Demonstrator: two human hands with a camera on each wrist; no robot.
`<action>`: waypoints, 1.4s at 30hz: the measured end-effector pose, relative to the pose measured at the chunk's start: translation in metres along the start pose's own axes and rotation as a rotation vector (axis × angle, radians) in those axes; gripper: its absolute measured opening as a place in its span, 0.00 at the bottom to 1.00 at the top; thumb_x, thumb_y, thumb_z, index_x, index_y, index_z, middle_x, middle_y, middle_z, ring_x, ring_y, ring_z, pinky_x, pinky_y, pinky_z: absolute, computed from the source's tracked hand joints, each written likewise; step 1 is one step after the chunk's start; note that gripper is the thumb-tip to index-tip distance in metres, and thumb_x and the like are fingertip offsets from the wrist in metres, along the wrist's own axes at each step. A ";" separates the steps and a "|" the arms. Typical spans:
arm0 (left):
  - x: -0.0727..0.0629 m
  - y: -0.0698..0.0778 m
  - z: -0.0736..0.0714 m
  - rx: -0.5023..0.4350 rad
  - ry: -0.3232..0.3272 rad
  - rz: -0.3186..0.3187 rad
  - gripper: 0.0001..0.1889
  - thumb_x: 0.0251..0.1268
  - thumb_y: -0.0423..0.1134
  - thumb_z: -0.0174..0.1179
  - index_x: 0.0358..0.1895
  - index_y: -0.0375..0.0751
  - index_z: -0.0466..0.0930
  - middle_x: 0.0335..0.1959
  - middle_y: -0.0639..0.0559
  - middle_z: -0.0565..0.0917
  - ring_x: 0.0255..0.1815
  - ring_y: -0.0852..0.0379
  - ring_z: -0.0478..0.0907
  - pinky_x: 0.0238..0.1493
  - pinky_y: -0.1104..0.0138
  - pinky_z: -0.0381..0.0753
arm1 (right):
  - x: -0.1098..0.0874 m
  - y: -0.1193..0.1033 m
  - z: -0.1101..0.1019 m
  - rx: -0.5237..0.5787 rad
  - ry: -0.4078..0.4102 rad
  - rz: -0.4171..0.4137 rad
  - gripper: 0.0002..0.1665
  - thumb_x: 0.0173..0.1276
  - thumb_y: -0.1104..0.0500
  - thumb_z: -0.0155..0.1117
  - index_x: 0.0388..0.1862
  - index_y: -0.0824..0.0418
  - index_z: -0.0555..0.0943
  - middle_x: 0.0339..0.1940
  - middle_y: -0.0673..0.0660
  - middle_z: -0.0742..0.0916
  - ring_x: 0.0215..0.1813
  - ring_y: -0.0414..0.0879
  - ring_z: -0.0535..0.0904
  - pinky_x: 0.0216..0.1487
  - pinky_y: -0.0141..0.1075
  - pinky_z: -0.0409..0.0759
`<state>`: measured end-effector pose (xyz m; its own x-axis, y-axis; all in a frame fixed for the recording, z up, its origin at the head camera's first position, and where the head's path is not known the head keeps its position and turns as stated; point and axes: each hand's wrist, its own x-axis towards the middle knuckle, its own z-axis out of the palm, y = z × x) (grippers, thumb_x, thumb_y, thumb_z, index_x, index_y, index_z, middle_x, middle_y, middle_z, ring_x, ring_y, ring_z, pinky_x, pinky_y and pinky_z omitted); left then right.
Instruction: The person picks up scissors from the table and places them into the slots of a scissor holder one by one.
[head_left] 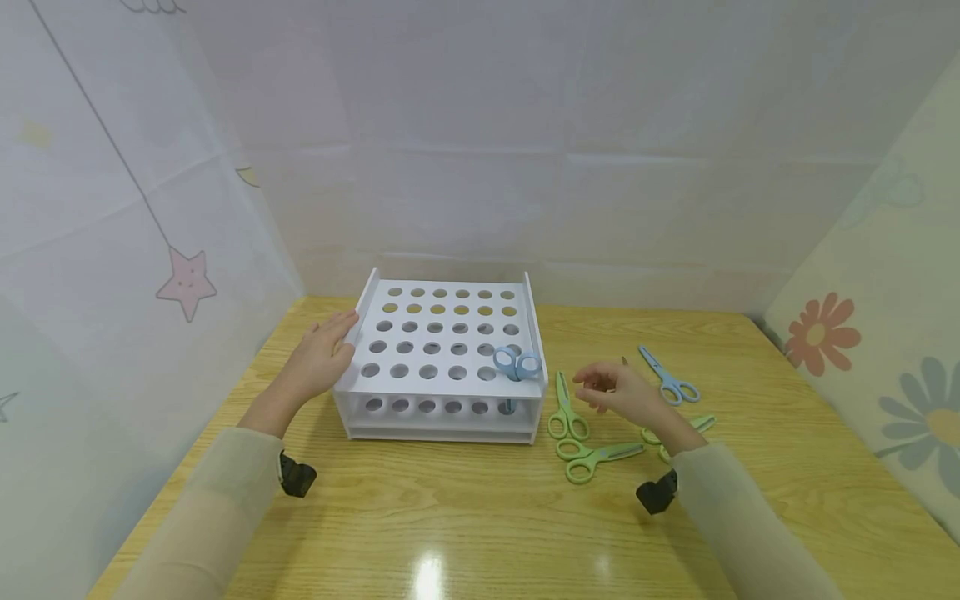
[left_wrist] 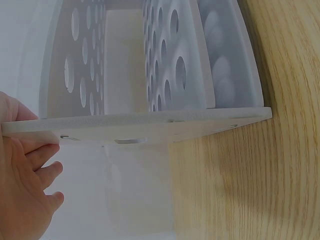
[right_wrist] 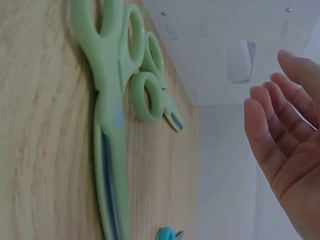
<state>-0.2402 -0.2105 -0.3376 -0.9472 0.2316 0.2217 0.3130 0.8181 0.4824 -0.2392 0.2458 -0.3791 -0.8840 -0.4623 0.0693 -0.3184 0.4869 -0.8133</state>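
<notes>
The white rack [head_left: 442,389] stands between the two hands, touching the left one and apart from the right. The left hand [head_left: 321,356] pinches the upper edge of the rack's side panel, thumb on one face and fingers on the other. Well apart from it, the right hand [head_left: 618,392] holds nothing, its fingers loosely bent above the wooden table [head_left: 420,517]. Light-blue scissors [head_left: 514,372] stand in the rack's near corner on the right hand's side, handles up, blades down through a hole. A green pair [head_left: 564,406] lies between rack and right hand; a second green pair [head_left: 592,458] lies nearer the person than that hand. A third green pair [head_left: 703,423] is partly hidden by the right wrist. Beyond it, outward of the right hand, lies another blue pair [head_left: 660,372]. A teal piece [right_wrist: 167,234] beyond the right hand is too cut off to identify.
</notes>
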 end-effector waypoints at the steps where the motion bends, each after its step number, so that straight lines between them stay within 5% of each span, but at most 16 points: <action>1: 0.000 0.000 0.000 0.001 -0.001 0.000 0.26 0.66 0.34 0.39 0.67 0.29 0.57 0.68 0.36 0.57 0.70 0.40 0.47 0.68 0.49 0.36 | -0.001 0.001 0.000 0.002 -0.007 0.000 0.20 0.65 0.56 0.60 0.49 0.71 0.75 0.31 0.61 0.80 0.32 0.64 0.75 0.31 0.49 0.80; 10: -0.001 0.002 -0.002 -0.002 -0.004 -0.002 0.26 0.66 0.35 0.39 0.67 0.29 0.57 0.68 0.36 0.57 0.70 0.40 0.46 0.68 0.49 0.36 | -0.003 0.006 0.002 -0.045 -0.039 0.014 0.20 0.64 0.58 0.61 0.47 0.72 0.76 0.29 0.56 0.79 0.27 0.53 0.74 0.25 0.45 0.78; 31: -0.002 0.002 -0.001 -0.027 -0.008 -0.006 0.27 0.66 0.35 0.39 0.67 0.29 0.57 0.68 0.35 0.56 0.70 0.39 0.46 0.68 0.49 0.35 | -0.011 0.018 0.004 -0.063 -0.233 0.068 0.08 0.64 0.65 0.59 0.40 0.69 0.78 0.33 0.57 0.80 0.31 0.56 0.76 0.26 0.45 0.79; 42: -0.003 0.004 -0.002 -0.023 -0.006 -0.003 0.27 0.66 0.35 0.39 0.67 0.29 0.57 0.68 0.35 0.57 0.70 0.40 0.46 0.68 0.49 0.36 | -0.010 0.022 0.006 -0.091 -0.286 0.095 0.06 0.63 0.64 0.61 0.36 0.67 0.79 0.29 0.57 0.80 0.23 0.47 0.71 0.22 0.36 0.74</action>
<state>-0.2364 -0.2091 -0.3348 -0.9484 0.2326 0.2153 0.3118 0.8067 0.5021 -0.2356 0.2565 -0.4016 -0.7830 -0.5952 -0.1803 -0.2796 0.5959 -0.7528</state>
